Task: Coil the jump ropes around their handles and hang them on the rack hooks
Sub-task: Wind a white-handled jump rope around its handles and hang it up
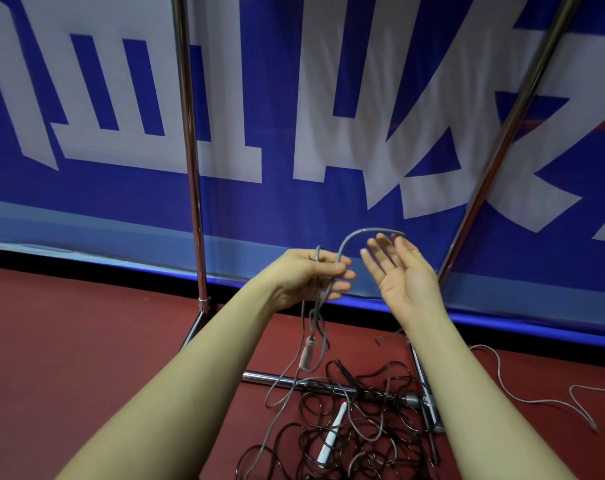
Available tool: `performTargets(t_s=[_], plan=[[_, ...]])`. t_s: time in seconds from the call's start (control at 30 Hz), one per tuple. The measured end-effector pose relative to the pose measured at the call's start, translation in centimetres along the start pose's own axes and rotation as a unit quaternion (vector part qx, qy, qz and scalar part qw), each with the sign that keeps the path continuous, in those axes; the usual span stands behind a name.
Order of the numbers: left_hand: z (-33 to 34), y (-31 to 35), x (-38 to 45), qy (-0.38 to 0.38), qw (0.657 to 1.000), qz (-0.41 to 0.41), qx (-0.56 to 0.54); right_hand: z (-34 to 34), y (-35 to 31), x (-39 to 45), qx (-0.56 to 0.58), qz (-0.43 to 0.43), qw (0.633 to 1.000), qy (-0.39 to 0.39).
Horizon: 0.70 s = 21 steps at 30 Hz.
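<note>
My left hand [315,277] grips loops of a grey jump rope [356,235]. The rope arches up and over to the fingertips of my right hand [403,275], whose palm is open and whose fingers are spread. One pale pink handle [307,353] of this rope dangles below my left hand. More of the grey rope trails to the floor. A tangle of black ropes [360,431] lies on the red floor beneath my arms, with a white handle [332,434] in it. The metal rack [190,133] stands in front of me; its hooks are out of view.
The rack's base bar [280,379] runs across the floor behind the tangle, and a second upright [509,133] leans at the right. A blue and white banner [294,116] hangs behind the rack. Another stretch of grey rope [536,400] snakes over the floor at right.
</note>
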State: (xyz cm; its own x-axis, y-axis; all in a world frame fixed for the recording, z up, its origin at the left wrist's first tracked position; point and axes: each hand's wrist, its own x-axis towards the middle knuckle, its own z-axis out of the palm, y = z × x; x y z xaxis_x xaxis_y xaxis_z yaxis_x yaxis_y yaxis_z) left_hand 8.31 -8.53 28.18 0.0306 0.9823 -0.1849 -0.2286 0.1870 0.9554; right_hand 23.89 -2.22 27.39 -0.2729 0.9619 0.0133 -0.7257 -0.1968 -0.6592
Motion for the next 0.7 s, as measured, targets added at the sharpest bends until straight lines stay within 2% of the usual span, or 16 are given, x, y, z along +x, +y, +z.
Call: performTargets(t_s=[0.17, 0.27, 0.37, 0.53, 0.7], plan=[[0.5, 1.3, 0.4, 0.037, 0.98, 0.056, -0.186, -0.7, 1.0, -0.2, -0.152, 0.12, 0.98, -0.039], [0.1, 1.7, 0.6, 0.061, 0.968, 0.09, -0.225, -0.6, 1.5, -0.7, -0.235, 0.178, 0.949, -0.11], [-0.3, 1.8, 0.5, 0.074, 0.963, 0.103, -0.237, -0.2, 1.6, -1.1, -0.269, 0.203, 0.929, -0.152], [-0.7, 1.8, 0.3, 0.073, 0.976, 0.081, -0.19, 0.3, 1.4, -1.5, -0.283, 0.155, 0.931, -0.17], [-1.2, 0.5, 0.3, 0.036, 0.996, -0.007, -0.086, 1.1, 0.4, -1.3, -0.209, 0.068, 0.967, -0.132]])
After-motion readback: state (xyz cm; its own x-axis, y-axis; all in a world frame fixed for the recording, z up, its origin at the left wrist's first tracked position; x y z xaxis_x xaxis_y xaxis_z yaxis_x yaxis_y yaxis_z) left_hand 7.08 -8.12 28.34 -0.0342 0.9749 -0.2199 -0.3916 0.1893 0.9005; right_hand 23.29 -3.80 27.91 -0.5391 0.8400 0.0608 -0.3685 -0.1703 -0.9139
